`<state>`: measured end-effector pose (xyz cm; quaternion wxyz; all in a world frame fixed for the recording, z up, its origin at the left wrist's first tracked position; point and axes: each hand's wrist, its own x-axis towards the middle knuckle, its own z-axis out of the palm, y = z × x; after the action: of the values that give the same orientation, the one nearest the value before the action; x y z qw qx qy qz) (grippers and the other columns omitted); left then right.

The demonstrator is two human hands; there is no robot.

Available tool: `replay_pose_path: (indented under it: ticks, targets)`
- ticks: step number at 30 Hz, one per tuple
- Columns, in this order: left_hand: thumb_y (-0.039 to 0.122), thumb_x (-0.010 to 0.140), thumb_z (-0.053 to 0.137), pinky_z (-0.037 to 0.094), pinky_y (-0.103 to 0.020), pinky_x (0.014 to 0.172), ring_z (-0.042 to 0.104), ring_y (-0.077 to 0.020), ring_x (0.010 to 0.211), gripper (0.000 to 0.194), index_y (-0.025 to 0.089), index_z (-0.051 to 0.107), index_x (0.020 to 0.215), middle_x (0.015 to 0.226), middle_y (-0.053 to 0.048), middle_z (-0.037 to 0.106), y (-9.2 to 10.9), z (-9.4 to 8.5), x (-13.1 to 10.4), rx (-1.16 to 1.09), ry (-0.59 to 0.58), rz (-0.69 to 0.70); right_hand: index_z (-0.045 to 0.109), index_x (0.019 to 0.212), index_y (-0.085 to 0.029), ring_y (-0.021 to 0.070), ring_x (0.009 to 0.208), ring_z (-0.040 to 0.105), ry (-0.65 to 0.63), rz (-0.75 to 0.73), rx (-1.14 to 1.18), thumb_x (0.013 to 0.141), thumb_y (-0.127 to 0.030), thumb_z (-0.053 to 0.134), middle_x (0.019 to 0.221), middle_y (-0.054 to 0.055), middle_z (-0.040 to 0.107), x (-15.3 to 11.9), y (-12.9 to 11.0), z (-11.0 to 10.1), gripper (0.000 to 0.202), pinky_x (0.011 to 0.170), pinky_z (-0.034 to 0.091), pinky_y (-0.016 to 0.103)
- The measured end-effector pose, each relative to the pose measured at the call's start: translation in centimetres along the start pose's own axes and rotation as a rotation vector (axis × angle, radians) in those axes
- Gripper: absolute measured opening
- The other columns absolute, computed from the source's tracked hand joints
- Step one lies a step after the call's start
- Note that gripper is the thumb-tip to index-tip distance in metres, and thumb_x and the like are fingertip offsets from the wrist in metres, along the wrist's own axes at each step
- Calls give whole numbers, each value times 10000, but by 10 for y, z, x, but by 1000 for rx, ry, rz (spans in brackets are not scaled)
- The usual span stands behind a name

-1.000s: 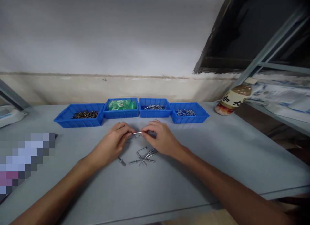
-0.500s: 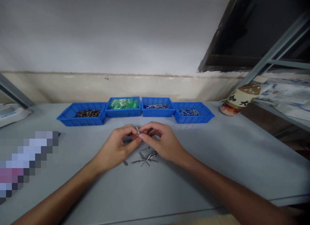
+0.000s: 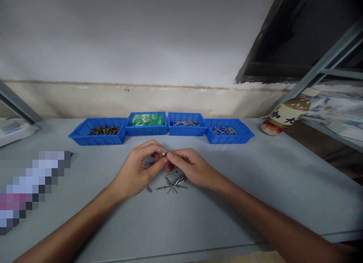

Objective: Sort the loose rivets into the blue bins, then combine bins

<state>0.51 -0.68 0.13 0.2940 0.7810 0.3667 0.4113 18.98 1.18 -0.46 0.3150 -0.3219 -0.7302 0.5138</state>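
Over the table, my left hand (image 3: 140, 168) and my right hand (image 3: 193, 167) meet at the fingertips. A small silvery screw (image 3: 161, 152) pokes up between the left thumb and forefinger. The right thumb and forefinger pinch at its other end, so that end is hidden. Just below the hands lies a loose pile of long, thin silvery screws (image 3: 172, 187), some with dark parts near the head. Another metal piece (image 3: 149, 188) shows partly from under my left hand.
Along the wall stand blue bins: one with brownish metal parts (image 3: 104, 130), one with green plastic bags (image 3: 146, 119), and two with silvery pins or screws (image 3: 185, 124). A labelled bottle (image 3: 283, 115) stands at the right; a white device (image 3: 17, 130) is far left.
The screw has tilted from near upright to a flatter slant. My right fingers have closed in more tightly, and the view has shifted slightly.
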Motion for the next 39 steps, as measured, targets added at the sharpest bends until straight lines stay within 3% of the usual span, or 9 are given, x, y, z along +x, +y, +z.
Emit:
replay_pose_path:
  ticks: [5,10,13,17,21,26,34,39]
  targets:
    - [242,917,573,472,-302,759,592,-163,843,106,217,669,952,888,-23,647,-3,-3,0,38,92,-38,605,701,-179,118,667,551,81,-28,-19,962,-367,442,681,4,600,2,0,-7,360,663,447,266]
    - [260,918,561,465,-295,711,591,-164,790,133,190,669,883,843,-28,657,-9,-5,0,113,124,-76,606,702,-171,119,669,564,220,-28,-1,943,-359,474,677,8,607,3,2,-14,334,674,456,264]
    - [241,920,549,457,-290,716,586,-162,796,129,188,660,880,845,-26,651,-10,-6,1,201,100,-41,613,688,-164,115,667,555,217,-31,-82,937,-337,485,686,6,611,3,4,-15,329,650,430,258]
    - [164,874,564,446,-285,726,575,-163,821,89,208,642,886,871,-12,639,-7,-11,-2,272,-95,18,647,719,-167,103,613,508,126,-44,-251,905,-288,537,654,-13,597,1,5,-13,248,581,374,246]
    - [125,778,612,403,-343,853,549,-182,864,124,218,597,858,861,9,616,-5,-19,-6,362,-332,49,673,772,-179,95,615,513,85,-95,-362,866,-230,586,671,-25,614,-1,5,-12,138,586,369,236]
    - [169,728,636,344,-366,841,535,-204,863,107,219,547,762,802,27,591,-6,-22,-8,488,-479,2,662,743,-176,94,615,513,114,-116,-460,864,-222,587,678,-23,621,-1,6,-14,149,590,363,236]
    - [120,722,598,342,-339,791,541,-194,803,114,221,545,721,741,30,592,-6,-17,-7,482,-477,45,659,734,-173,103,614,490,91,-133,-543,862,-208,566,661,-15,604,-2,6,-13,162,585,338,243]
    - [139,779,585,354,-352,831,541,-183,812,77,215,569,778,781,23,604,-7,-19,-5,483,-362,23,663,752,-176,105,613,500,71,-133,-527,882,-235,565,656,-19,608,-2,7,-13,174,578,335,248]
